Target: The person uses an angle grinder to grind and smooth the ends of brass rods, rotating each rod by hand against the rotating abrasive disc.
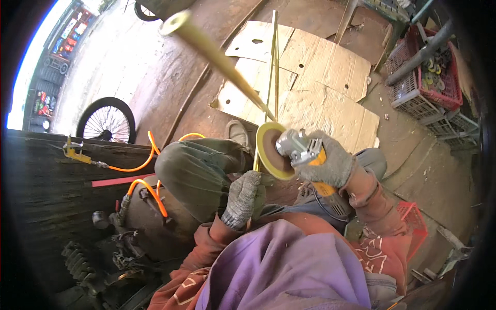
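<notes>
My gloved right hand (330, 160) is wrapped round an angle grinder (302, 150) with a grey metal head and yellow-orange body. Its round disc (273, 151), pale yellow at the rim and brown in the middle, faces left. Lower and to the left, my gloved left hand (243, 199) is closed on a thin brass-coloured metal rod (256, 163), just beside the disc. A thick brass-coloured tube (222, 64) slants from the upper left down to the disc's top edge. Whether it joins the rod in my hand is hidden by the disc.
Flattened cardboard (325, 113) covers the floor ahead, with long thin rods (275, 67) over it. At left stand a rusty tank (175, 206), an orange air hose (137, 168) and a yellow air gun (77, 154). Plastic crates (413, 95) with discs are at right; a spoked wheel (106, 121) is far left.
</notes>
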A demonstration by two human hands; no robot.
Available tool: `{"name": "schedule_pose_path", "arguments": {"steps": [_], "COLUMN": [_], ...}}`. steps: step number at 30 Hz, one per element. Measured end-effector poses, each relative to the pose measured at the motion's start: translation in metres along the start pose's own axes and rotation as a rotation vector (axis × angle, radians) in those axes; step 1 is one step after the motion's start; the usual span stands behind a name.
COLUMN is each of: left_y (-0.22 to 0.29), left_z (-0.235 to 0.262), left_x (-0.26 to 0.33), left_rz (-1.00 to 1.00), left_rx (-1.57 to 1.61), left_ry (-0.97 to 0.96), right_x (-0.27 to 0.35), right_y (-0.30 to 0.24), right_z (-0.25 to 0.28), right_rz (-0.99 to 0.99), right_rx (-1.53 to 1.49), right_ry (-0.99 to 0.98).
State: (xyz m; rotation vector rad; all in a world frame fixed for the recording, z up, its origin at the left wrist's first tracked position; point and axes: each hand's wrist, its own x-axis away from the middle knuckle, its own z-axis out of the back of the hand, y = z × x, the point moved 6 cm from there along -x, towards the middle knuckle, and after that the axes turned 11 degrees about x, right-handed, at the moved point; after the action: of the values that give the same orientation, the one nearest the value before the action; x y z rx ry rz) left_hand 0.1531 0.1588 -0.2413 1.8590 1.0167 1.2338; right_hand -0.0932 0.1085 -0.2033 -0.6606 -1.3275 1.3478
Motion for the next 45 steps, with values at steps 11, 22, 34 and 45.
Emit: {"name": "schedule_pose_path", "arguments": {"steps": [11,22,34,45], "left_y": [-0.041,-0.058,-0.061,-0.102], "left_z": [-0.09,-0.122,-0.14,-0.134], "left_x": [-0.019,-0.012,-0.013,-0.013], "left_rz": [0.072,0.096,0.143,0.224], "left_rx": [0.047,-0.059,0.029,-0.082], "left_ry": [-0.153,-0.165,-0.262,-0.289], "right_x": [0.081,0.108,0.101,0.077], "right_y": [-0.035,-0.009,-0.046,-0.048], "right_z": [0.063,0.073,0.075,0.066], "right_rz": [-0.205,-0.158,-0.462,-0.693], "right_rx": [0.559,0.531,0.779,0.586], "right_ry": [0.076,0.219,0.163,0.121]}}
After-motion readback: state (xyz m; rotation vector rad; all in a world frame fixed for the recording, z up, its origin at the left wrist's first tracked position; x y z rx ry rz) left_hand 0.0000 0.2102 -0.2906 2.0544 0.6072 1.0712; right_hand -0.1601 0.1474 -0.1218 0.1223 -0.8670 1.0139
